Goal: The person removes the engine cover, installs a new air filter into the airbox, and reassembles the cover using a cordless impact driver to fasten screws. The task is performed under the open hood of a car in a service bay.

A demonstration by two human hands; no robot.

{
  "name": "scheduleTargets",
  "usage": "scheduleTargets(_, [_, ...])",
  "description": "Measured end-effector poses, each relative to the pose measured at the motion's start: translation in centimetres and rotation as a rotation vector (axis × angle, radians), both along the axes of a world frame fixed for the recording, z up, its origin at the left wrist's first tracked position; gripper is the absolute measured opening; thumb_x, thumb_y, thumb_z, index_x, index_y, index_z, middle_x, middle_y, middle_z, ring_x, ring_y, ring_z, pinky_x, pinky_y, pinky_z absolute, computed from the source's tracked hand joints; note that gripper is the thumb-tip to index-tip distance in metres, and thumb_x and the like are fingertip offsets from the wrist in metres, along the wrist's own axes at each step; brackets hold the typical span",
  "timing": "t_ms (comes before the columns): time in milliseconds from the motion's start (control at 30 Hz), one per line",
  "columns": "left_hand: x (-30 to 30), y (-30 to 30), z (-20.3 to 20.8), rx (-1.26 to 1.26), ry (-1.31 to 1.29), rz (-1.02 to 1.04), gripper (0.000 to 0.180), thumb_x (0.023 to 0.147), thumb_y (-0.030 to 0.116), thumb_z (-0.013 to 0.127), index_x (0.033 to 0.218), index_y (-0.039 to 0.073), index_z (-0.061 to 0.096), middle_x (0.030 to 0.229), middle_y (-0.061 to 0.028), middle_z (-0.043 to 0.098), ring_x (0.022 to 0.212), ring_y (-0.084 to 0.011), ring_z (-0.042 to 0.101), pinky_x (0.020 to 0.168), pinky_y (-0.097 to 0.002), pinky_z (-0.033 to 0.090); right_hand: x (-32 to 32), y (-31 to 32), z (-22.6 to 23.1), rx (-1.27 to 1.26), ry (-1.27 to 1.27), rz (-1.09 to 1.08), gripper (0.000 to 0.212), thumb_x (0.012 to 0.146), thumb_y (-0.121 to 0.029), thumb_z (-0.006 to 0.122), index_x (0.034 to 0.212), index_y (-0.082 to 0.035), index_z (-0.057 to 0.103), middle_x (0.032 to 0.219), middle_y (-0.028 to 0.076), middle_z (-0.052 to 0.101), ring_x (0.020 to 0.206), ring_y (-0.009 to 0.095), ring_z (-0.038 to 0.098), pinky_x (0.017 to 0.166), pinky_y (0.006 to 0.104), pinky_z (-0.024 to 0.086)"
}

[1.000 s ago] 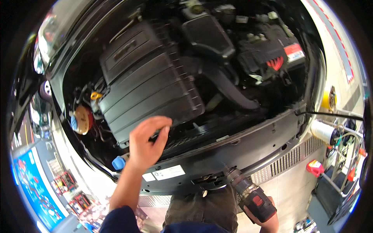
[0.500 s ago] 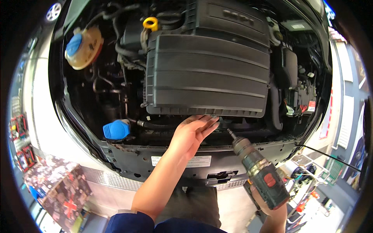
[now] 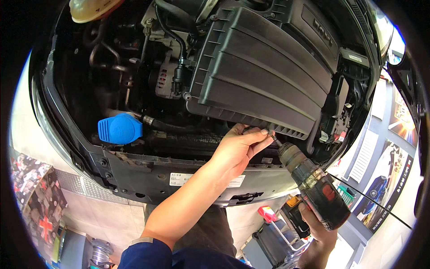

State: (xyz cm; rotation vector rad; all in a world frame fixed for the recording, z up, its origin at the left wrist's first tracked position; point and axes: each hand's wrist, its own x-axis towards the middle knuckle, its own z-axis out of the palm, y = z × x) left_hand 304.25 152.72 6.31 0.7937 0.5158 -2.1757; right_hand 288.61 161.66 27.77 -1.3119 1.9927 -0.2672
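Observation:
My right hand (image 3: 317, 223) is wrapped round the grip of a black cordless drill (image 3: 314, 184), which points up and left. The drill's bit (image 3: 277, 142) ends right at the fingertips of my left hand (image 3: 239, 147). Those left fingers are pinched together just under the front edge of a black ribbed plastic air filter cover (image 3: 264, 74). Whatever they hold at the bit's tip is too small to make out. Part of the right hand is hidden behind the drill.
A blue reservoir cap (image 3: 121, 128) sits at the left of the engine bay, near a hose (image 3: 165, 125). The car's front crossmember (image 3: 134, 172) runs below my left forearm. A thin black rod (image 3: 371, 201) slants at the right. A patterned box (image 3: 38, 201) stands lower left.
The view has shifted and turned, so the cover now sits tilted. The drill's bit has come up to the left fingertips, where before there was a gap.

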Motion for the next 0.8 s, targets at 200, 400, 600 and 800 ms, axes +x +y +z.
scheduleTargets(200, [-0.1, -0.3, 0.0, -0.021, 0.032, -0.009, 0.017, 0.095, -0.004, 0.065, 0.109, -0.01, 0.058, 0.109, -0.0197, 0.068, 0.107, -0.0262, 0.069, 0.098, -0.0334, 0.061, 0.5, -0.3, 0.6, 0.139, -0.007, -0.255, 0.038, 0.077, 0.004, 0.077, 0.114, 0.0, 0.071, 0.101, 0.004, 0.072, 0.088, 0.013, 0.065, 0.081, 0.0296, 0.052])
scheduleTargets(400, [-0.3, -0.1, -0.7, -0.051, 0.032, -0.028, 0.019, 0.095, -0.003, 0.066, 0.112, -0.009, 0.062, 0.109, -0.0182, 0.07, 0.106, -0.0242, 0.07, 0.098, -0.032, 0.06, 0.9, -1.4, 0.1, 0.03, 0.0, -0.095, 0.03, 0.079, 0.003, 0.077, 0.108, -0.001, 0.071, 0.099, 0.009, 0.074, 0.088, 0.019, 0.071, 0.082, 0.033, 0.055])
scheduleTargets(600, [-0.3, 0.1, -0.9, -0.068, 0.053, -0.027, 0.015, 0.095, -0.002, 0.066, 0.109, -0.009, 0.065, 0.108, -0.019, 0.071, 0.104, -0.0233, 0.07, 0.097, -0.0295, 0.061, 0.1, -1.6, 0.1, 0.005, 0.024, 0.062, 0.033, 0.077, 0.003, 0.077, 0.109, 0.001, 0.071, 0.1, 0.005, 0.073, 0.085, 0.015, 0.067, 0.079, 0.0286, 0.054])
scheduleTargets(800, [-0.4, 0.0, -0.7, -0.044, 0.041, -0.037, 0.015, 0.095, -0.002, 0.066, 0.107, -0.011, 0.063, 0.108, -0.0203, 0.071, 0.106, -0.0241, 0.07, 0.097, -0.03, 0.061, 0.8, -5.9, 2.6, 0.188, 0.21, 0.303, 0.034, 0.074, -0.011, 0.08, 0.105, -0.001, 0.07, 0.086, 0.011, 0.072, 0.071, 0.017, 0.063, 0.071, 0.0326, 0.052])
